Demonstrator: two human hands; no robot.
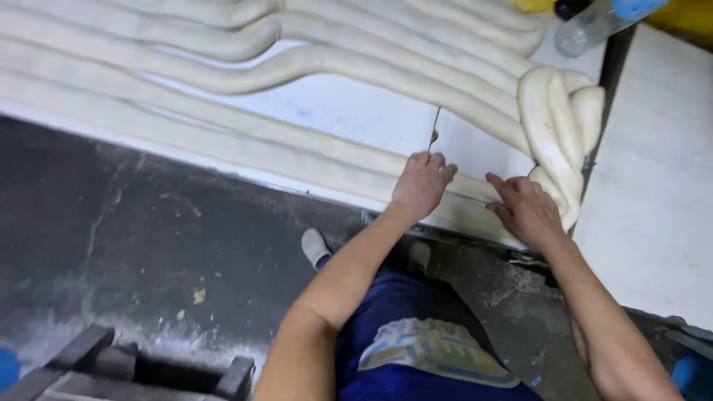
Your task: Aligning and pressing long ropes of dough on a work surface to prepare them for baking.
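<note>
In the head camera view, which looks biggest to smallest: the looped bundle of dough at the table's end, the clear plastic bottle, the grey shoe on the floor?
1. Looped bundle of dough, clearly the largest.
2. Clear plastic bottle, though the frame edge cuts it off.
3. Grey shoe, smallest; it is partly hidden by the arm and lies farther down, so its true size is unsure.

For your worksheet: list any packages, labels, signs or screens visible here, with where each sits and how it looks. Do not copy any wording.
Plastic bottle: top right, lying on the white table beyond the dough ropes; clear body, blue end.
Printed patch: on the person's blue clothing, bottom centre; pale, blurred.
No signs or screens.
</note>
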